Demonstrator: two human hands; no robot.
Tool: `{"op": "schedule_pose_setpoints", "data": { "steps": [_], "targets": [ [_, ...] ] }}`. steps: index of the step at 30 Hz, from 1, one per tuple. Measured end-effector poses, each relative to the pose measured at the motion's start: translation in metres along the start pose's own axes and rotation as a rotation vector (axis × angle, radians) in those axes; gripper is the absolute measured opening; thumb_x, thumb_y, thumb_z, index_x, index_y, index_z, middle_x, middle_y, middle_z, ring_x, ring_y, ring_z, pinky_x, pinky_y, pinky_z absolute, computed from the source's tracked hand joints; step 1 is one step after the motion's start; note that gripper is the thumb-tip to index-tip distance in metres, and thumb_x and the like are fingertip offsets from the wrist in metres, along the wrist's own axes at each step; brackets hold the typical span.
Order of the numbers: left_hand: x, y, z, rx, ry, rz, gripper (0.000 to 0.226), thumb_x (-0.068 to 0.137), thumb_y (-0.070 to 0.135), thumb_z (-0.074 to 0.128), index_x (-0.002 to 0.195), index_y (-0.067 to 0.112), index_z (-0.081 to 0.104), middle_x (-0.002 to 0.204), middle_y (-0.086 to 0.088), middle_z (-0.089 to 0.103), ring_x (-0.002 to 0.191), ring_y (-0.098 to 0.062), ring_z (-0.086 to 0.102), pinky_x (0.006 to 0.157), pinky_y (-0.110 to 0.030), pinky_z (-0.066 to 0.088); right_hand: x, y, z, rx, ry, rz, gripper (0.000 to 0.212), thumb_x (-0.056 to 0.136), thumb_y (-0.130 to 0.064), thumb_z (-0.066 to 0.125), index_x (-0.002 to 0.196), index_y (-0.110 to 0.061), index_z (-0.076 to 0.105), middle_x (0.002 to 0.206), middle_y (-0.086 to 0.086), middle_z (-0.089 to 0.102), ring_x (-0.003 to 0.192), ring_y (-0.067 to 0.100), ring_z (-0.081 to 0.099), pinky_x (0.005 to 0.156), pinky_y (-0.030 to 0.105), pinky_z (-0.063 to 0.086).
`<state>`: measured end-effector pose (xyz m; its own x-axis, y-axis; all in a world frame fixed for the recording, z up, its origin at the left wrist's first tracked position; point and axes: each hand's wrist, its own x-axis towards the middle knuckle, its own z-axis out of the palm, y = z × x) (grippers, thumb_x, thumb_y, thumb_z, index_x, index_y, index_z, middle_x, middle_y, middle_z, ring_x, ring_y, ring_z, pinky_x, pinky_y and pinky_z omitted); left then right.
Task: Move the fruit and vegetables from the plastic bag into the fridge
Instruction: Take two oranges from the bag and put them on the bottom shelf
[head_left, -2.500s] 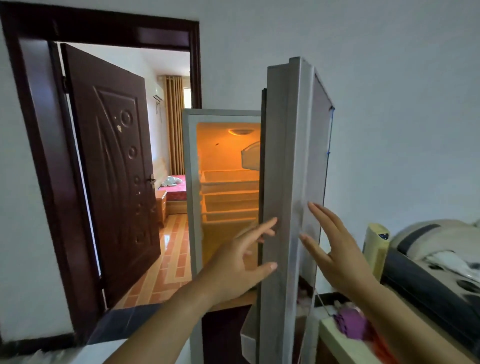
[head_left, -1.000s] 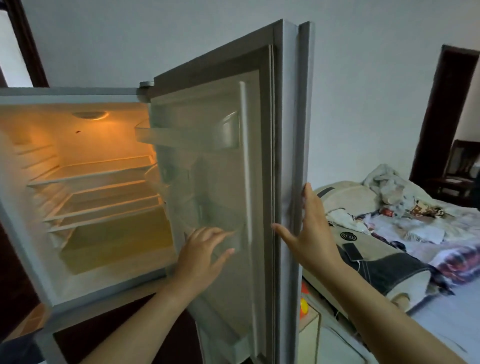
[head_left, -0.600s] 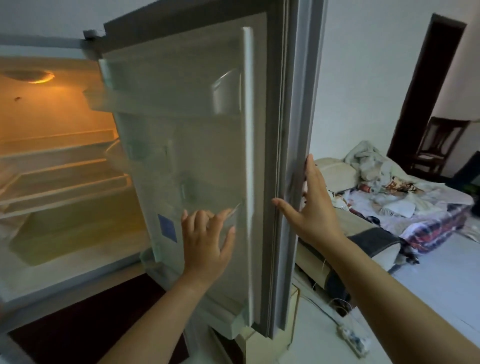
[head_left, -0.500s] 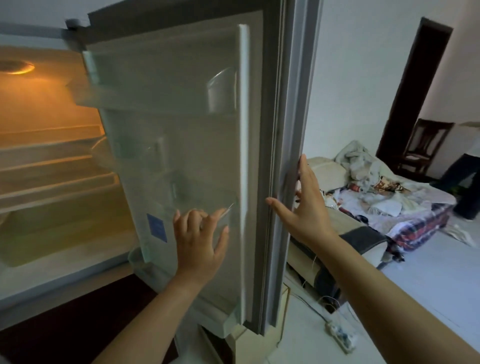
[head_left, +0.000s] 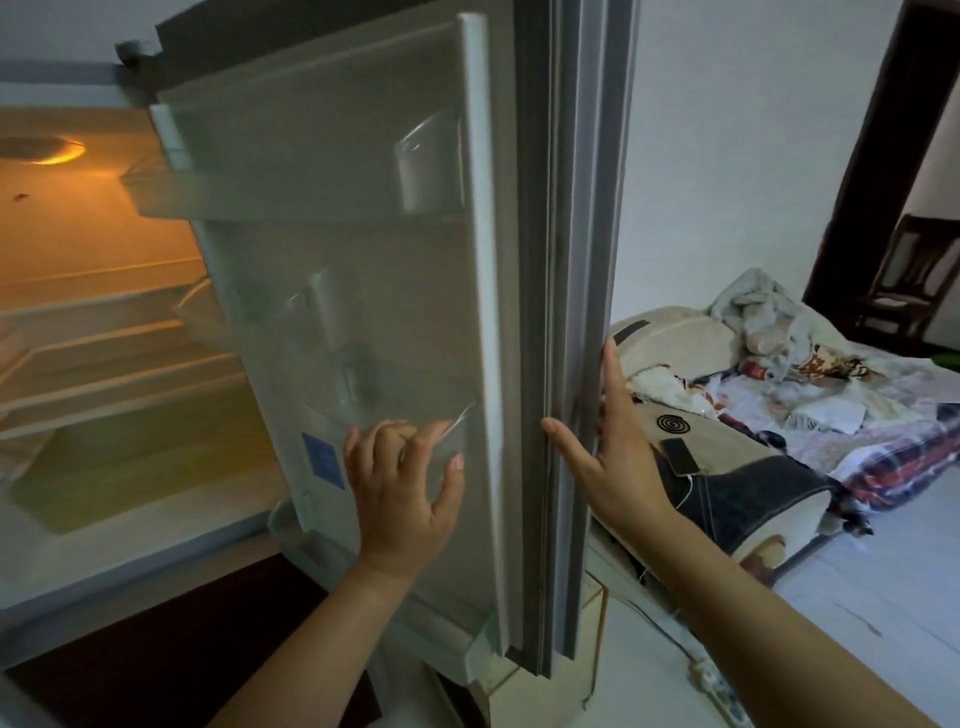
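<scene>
The fridge stands open on my left, lit orange inside, with bare shelves. Its door swings out in front of me, showing clear door racks. My left hand lies flat with spread fingers on the door's inner side, by the lower clear rack. My right hand holds the door's outer edge, thumb towards the inner seal and fingers on the outside face. No plastic bag, fruit or vegetables are in view.
A bed piled with clothes and bedding stands to the right, a phone lying on it. A power strip and cable lie on the pale floor. A dark doorway and chair are at the far right.
Over the frames the fridge door has swung wide open and my view has turned right. In the last half second both hands stay on the door, hardly shifting.
</scene>
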<state>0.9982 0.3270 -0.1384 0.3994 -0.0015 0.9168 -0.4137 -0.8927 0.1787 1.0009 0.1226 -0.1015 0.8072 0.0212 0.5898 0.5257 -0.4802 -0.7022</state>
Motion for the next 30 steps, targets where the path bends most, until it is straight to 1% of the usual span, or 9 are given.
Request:
{"op": "schedule_pose_setpoints", "data": {
  "steps": [3, 7, 9, 12, 17, 20, 23, 26, 30],
  "targets": [
    [-0.001, 0.006, 0.000, 0.018, -0.018, -0.043, 0.029, 0.084, 0.033, 0.049, 0.110, 0.019, 0.049, 0.096, -0.005, 0.050, 0.103, -0.026, 0.045, 0.103, -0.056, 0.028, -0.002, 0.021, -0.008, 0.069, -0.115, -0.031, 0.086, 0.083, -0.048, 0.057, 0.140, -0.049, -0.008, 0.139, -0.043, 0.003, 0.132, -0.018, 0.010, 0.107, 0.020, 0.023],
    [-0.002, 0.012, -0.003, 0.067, -0.096, -0.053, 0.031, 0.089, 0.031, 0.045, 0.113, 0.011, 0.046, 0.108, -0.007, 0.042, 0.109, -0.033, 0.041, 0.094, -0.065, 0.035, 0.001, 0.051, -0.036, 0.007, -0.248, -0.084, 0.078, 0.084, -0.052, 0.051, 0.141, -0.050, -0.002, 0.150, -0.009, 0.026, 0.126, 0.002, 0.039, 0.094, 0.017, 0.038],
    [0.000, 0.015, -0.007, 0.115, -0.175, -0.060, 0.036, 0.093, 0.037, 0.040, 0.116, 0.010, 0.045, 0.111, -0.013, 0.045, 0.111, -0.035, 0.042, 0.102, -0.052, 0.032, 0.005, 0.067, -0.052, 0.005, -0.306, -0.115, 0.076, 0.084, -0.053, 0.049, 0.139, -0.051, -0.004, 0.148, -0.006, 0.029, 0.123, 0.002, 0.040, 0.092, 0.017, 0.040],
    [0.004, 0.031, -0.013, 0.152, -0.237, -0.176, 0.042, 0.091, 0.036, 0.040, 0.126, 0.014, 0.042, 0.121, -0.018, 0.046, 0.119, -0.034, 0.040, 0.106, -0.025, 0.020, 0.013, 0.093, -0.075, 0.011, -0.372, -0.158, 0.073, 0.085, -0.056, 0.046, 0.141, -0.051, 0.000, 0.147, -0.006, 0.030, 0.124, 0.003, 0.039, 0.098, 0.032, 0.045],
    [-0.014, 0.099, 0.000, 0.174, -0.122, -0.369, 0.056, 0.088, 0.037, 0.040, 0.139, 0.013, 0.037, 0.140, -0.018, 0.033, 0.132, -0.030, 0.028, 0.110, -0.026, 0.014, 0.020, 0.135, -0.106, -0.041, -0.458, -0.234, 0.061, 0.087, -0.052, 0.048, 0.142, -0.032, 0.029, 0.135, -0.008, 0.043, 0.119, 0.003, 0.044, 0.091, 0.034, 0.050],
    [-0.028, 0.150, 0.020, 0.167, -0.112, -0.367, 0.051, 0.086, 0.033, 0.042, 0.133, 0.012, 0.045, 0.138, -0.017, 0.038, 0.131, -0.025, 0.032, 0.110, -0.028, 0.017, 0.018, 0.159, -0.129, -0.057, -0.513, -0.254, 0.053, 0.089, -0.046, 0.054, 0.135, -0.025, 0.041, 0.131, -0.007, 0.048, 0.117, 0.004, 0.047, 0.094, 0.025, 0.043],
    [-0.043, 0.186, 0.048, 0.116, -0.241, -0.345, 0.045, 0.088, 0.032, 0.042, 0.129, 0.014, 0.048, 0.131, -0.008, 0.048, 0.125, -0.012, 0.038, 0.109, -0.025, 0.025, 0.014, 0.184, -0.150, -0.039, -0.577, -0.240, 0.051, 0.087, -0.042, 0.059, 0.131, -0.020, 0.048, 0.126, -0.003, 0.053, 0.113, 0.007, 0.050, 0.093, 0.022, 0.042],
    [-0.056, 0.210, 0.081, 0.030, -0.397, -0.285, 0.039, 0.090, 0.031, 0.040, 0.127, 0.019, 0.047, 0.125, -0.004, 0.055, 0.119, -0.014, 0.047, 0.103, -0.031, 0.036, 0.006, 0.212, -0.163, -0.048, -0.612, -0.218, 0.045, 0.085, -0.041, 0.061, 0.126, -0.022, 0.052, 0.118, -0.004, 0.056, 0.108, 0.009, 0.053, 0.090, 0.023, 0.043],
    [-0.072, 0.229, 0.131, -0.047, -0.529, -0.276, 0.033, 0.092, 0.033, 0.041, 0.122, 0.022, 0.049, 0.121, 0.002, 0.056, 0.115, -0.012, 0.049, 0.099, -0.028, 0.038, -0.009, 0.252, -0.174, -0.091, -0.659, -0.135, 0.042, 0.086, -0.035, 0.063, 0.125, -0.022, 0.053, 0.120, -0.002, 0.056, 0.108, 0.012, 0.052, 0.087, 0.020, 0.039]
  ]
}}
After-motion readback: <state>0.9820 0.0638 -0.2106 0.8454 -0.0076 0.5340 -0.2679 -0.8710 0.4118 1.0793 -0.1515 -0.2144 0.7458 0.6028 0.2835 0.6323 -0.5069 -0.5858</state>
